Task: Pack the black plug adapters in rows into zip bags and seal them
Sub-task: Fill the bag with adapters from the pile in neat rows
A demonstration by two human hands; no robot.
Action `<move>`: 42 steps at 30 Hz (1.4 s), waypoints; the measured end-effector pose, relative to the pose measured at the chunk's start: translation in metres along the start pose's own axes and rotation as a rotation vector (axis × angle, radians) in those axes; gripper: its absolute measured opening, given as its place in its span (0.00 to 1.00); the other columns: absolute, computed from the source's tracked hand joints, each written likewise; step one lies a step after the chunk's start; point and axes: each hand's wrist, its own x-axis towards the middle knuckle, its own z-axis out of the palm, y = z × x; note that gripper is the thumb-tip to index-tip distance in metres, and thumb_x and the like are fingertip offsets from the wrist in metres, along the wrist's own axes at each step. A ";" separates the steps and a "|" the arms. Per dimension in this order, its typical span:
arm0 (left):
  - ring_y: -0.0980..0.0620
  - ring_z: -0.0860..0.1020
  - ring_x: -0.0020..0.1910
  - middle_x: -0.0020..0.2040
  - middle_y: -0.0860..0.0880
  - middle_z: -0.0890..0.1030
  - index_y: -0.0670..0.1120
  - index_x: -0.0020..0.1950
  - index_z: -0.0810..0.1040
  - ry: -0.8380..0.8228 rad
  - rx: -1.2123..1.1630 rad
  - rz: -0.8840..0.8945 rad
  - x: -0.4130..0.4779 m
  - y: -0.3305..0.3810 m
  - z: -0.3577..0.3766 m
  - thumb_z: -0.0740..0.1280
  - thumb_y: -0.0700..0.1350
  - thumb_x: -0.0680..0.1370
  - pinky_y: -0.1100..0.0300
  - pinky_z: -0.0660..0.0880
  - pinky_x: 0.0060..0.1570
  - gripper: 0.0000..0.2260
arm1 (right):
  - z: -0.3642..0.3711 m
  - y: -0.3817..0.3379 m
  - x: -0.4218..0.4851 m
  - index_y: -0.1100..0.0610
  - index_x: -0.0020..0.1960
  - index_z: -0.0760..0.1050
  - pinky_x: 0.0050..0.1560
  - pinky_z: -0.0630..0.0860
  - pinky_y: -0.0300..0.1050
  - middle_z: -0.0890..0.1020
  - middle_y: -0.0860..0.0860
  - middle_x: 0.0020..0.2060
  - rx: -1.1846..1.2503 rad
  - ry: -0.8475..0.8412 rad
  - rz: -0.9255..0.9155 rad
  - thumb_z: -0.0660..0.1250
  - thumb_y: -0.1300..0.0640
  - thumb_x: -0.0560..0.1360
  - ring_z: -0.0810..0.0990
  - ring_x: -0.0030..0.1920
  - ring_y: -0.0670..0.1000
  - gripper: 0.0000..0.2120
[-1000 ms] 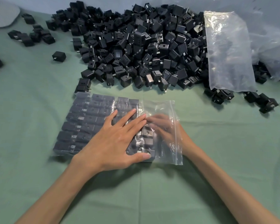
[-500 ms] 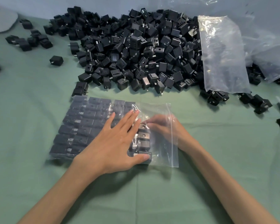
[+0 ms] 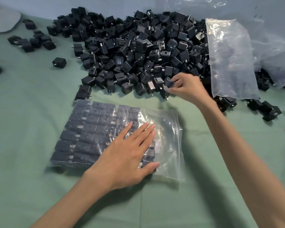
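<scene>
Adapter pile behind zip bag; spare bags right.

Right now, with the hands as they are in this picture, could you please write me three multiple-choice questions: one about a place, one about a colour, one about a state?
1. Where does the left hand rest?
A. on the zip bag holding the rows of adapters
B. on a cardboard box
C. on the person's knee

2. What colour is the cloth under the bag?
A. red
B. green
C. yellow

3. What is the right hand doing?
A. lying flat on the cloth
B. pinching an adapter at the near edge of the loose pile
C. reaching inside the zip bag

Answers:
1 A, its straight fingers lie on the plastic over the rows.
2 B, the cloth shows green all around the bag.
3 B, its fingertips curl round one black adapter at the pile's edge.
</scene>
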 end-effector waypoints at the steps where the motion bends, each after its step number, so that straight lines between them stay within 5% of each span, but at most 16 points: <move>1: 0.59 0.30 0.74 0.78 0.53 0.36 0.48 0.78 0.38 0.002 -0.003 0.002 0.000 0.000 0.000 0.35 0.68 0.77 0.49 0.37 0.76 0.36 | 0.013 -0.004 0.007 0.51 0.53 0.76 0.48 0.75 0.48 0.81 0.50 0.45 -0.111 -0.061 0.015 0.72 0.47 0.71 0.78 0.47 0.53 0.14; 6: 0.59 0.32 0.75 0.79 0.53 0.38 0.48 0.79 0.40 0.018 -0.007 0.006 -0.001 -0.001 0.000 0.37 0.68 0.78 0.49 0.37 0.76 0.36 | 0.047 -0.007 0.014 0.55 0.51 0.66 0.43 0.64 0.48 0.75 0.54 0.44 -0.193 0.053 0.043 0.67 0.54 0.74 0.75 0.49 0.61 0.11; 9: 0.59 0.31 0.75 0.79 0.53 0.37 0.48 0.79 0.39 0.013 0.006 0.013 -0.001 -0.002 0.000 0.36 0.68 0.78 0.50 0.36 0.75 0.36 | 0.025 0.010 0.004 0.47 0.64 0.67 0.48 0.70 0.50 0.79 0.57 0.52 -0.165 -0.042 0.083 0.63 0.56 0.73 0.76 0.52 0.61 0.20; 11: 0.59 0.30 0.74 0.78 0.53 0.36 0.48 0.79 0.38 0.013 0.005 0.013 0.000 -0.001 0.001 0.36 0.68 0.77 0.50 0.36 0.75 0.36 | 0.002 0.027 -0.020 0.43 0.61 0.73 0.54 0.75 0.51 0.81 0.54 0.52 -0.151 -0.061 0.067 0.62 0.57 0.74 0.78 0.53 0.60 0.17; 14: 0.59 0.31 0.74 0.78 0.53 0.36 0.48 0.79 0.39 0.021 -0.007 0.014 0.000 -0.002 0.002 0.36 0.69 0.77 0.50 0.35 0.75 0.36 | -0.019 0.050 -0.078 0.47 0.41 0.80 0.46 0.81 0.50 0.81 0.51 0.40 0.165 -0.211 0.088 0.68 0.61 0.74 0.83 0.39 0.52 0.09; 16: 0.59 0.31 0.74 0.78 0.53 0.35 0.49 0.79 0.38 0.024 -0.010 0.011 0.000 -0.002 0.003 0.36 0.69 0.77 0.50 0.36 0.75 0.36 | -0.016 0.052 -0.116 0.46 0.41 0.81 0.37 0.80 0.44 0.81 0.54 0.38 0.363 -0.417 0.058 0.72 0.62 0.73 0.81 0.32 0.49 0.10; 18: 0.59 0.31 0.75 0.78 0.53 0.35 0.49 0.79 0.39 0.028 -0.005 0.010 0.000 -0.002 0.003 0.35 0.69 0.77 0.49 0.38 0.76 0.36 | -0.003 0.045 -0.136 0.47 0.48 0.82 0.38 0.80 0.45 0.80 0.54 0.42 0.532 -0.470 -0.027 0.70 0.58 0.74 0.81 0.34 0.52 0.07; 20: 0.59 0.32 0.75 0.78 0.53 0.33 0.49 0.79 0.40 0.037 -0.014 0.013 0.000 -0.002 0.003 0.36 0.69 0.77 0.49 0.39 0.76 0.36 | 0.012 0.036 -0.140 0.48 0.58 0.80 0.44 0.80 0.46 0.75 0.58 0.49 0.637 -0.461 -0.103 0.67 0.53 0.75 0.81 0.42 0.57 0.12; 23: 0.59 0.35 0.76 0.77 0.54 0.31 0.49 0.78 0.42 0.062 -0.044 0.027 -0.001 -0.001 0.001 0.41 0.68 0.78 0.50 0.40 0.76 0.35 | 0.028 0.027 -0.133 0.49 0.59 0.78 0.57 0.77 0.48 0.72 0.64 0.55 0.617 -0.422 -0.193 0.65 0.57 0.77 0.77 0.55 0.59 0.12; 26: 0.58 0.35 0.76 0.77 0.54 0.30 0.48 0.79 0.46 0.073 -0.048 0.041 -0.001 -0.001 0.000 0.43 0.67 0.79 0.50 0.41 0.76 0.35 | 0.038 0.018 -0.130 0.53 0.56 0.75 0.57 0.77 0.48 0.79 0.58 0.53 0.674 -0.331 -0.216 0.66 0.66 0.76 0.81 0.54 0.52 0.12; 31: 0.57 0.35 0.76 0.78 0.52 0.32 0.47 0.79 0.52 0.078 -0.025 0.046 -0.001 -0.002 0.000 0.44 0.67 0.79 0.49 0.43 0.76 0.35 | 0.060 -0.002 -0.127 0.52 0.57 0.78 0.51 0.80 0.50 0.84 0.51 0.48 0.559 0.013 -0.272 0.71 0.62 0.73 0.84 0.49 0.49 0.14; 35: 0.56 0.34 0.76 0.77 0.51 0.31 0.47 0.79 0.52 0.071 -0.027 0.045 -0.001 -0.002 0.000 0.43 0.67 0.79 0.49 0.43 0.76 0.35 | 0.068 -0.011 -0.121 0.58 0.58 0.80 0.53 0.78 0.41 0.84 0.47 0.47 0.563 0.021 -0.153 0.73 0.63 0.72 0.82 0.48 0.39 0.15; 39: 0.56 0.35 0.76 0.78 0.51 0.32 0.47 0.79 0.51 0.083 -0.023 0.047 0.000 -0.001 0.000 0.44 0.67 0.79 0.50 0.42 0.76 0.35 | 0.069 -0.009 -0.121 0.60 0.56 0.74 0.55 0.78 0.41 0.82 0.50 0.50 0.655 -0.119 -0.145 0.68 0.65 0.75 0.82 0.52 0.43 0.10; 42: 0.56 0.35 0.77 0.78 0.51 0.32 0.47 0.79 0.52 0.084 -0.026 0.046 -0.001 -0.001 -0.001 0.45 0.67 0.79 0.51 0.41 0.76 0.35 | 0.071 -0.009 -0.122 0.60 0.55 0.77 0.50 0.74 0.33 0.80 0.43 0.46 0.494 0.020 -0.257 0.71 0.63 0.74 0.79 0.47 0.35 0.10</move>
